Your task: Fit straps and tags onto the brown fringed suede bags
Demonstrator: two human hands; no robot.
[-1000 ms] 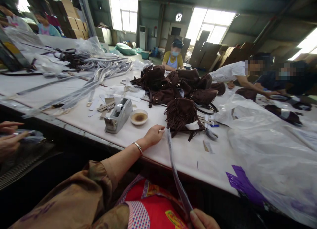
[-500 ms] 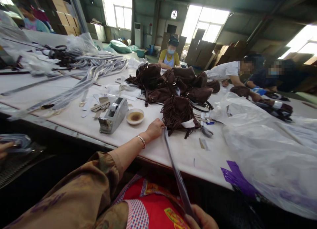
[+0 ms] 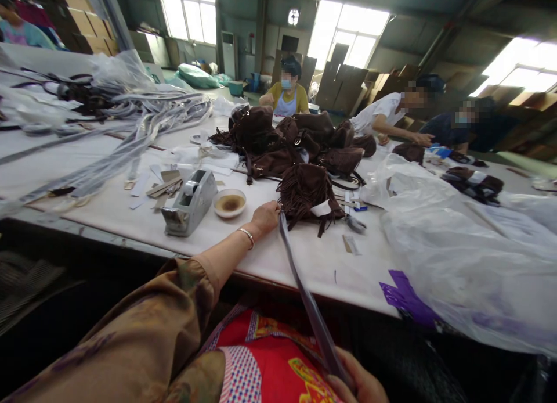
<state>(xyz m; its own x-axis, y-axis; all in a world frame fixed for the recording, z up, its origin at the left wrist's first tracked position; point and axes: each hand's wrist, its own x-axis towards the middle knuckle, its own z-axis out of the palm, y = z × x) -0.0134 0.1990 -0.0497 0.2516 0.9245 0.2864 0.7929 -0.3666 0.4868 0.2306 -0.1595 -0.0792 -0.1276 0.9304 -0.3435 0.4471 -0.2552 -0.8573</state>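
Observation:
A long bag strap (image 3: 300, 278), apparently sleeved in clear plastic, runs taut from the tabletop down over my lap. My left hand (image 3: 266, 217), with a bangle at the wrist, is closed on its far end beside a dark brown fringed bag (image 3: 304, 191). Low in the view, my right hand (image 3: 361, 380) is closed around the strap's near part; the frame's bottom edge cuts this hand off. A white dish of brownish liquid (image 3: 230, 203) and a grey tape dispenser (image 3: 190, 202) stand left of my left hand.
More brown bags (image 3: 300, 136) are heaped behind the fringed one. Plastic-wrapped straps (image 3: 143, 124) spread over the table's left side. Clear plastic sheeting (image 3: 452, 246) covers the right side, with purple tape (image 3: 407, 298) at the edge. Co-workers (image 3: 289, 95) stand across the table.
The whole view has shifted slightly; both my hands keep their hold on the strap. The co-worker in white has lifted their hands from the bags. Another person's hand at the left edge is gone.

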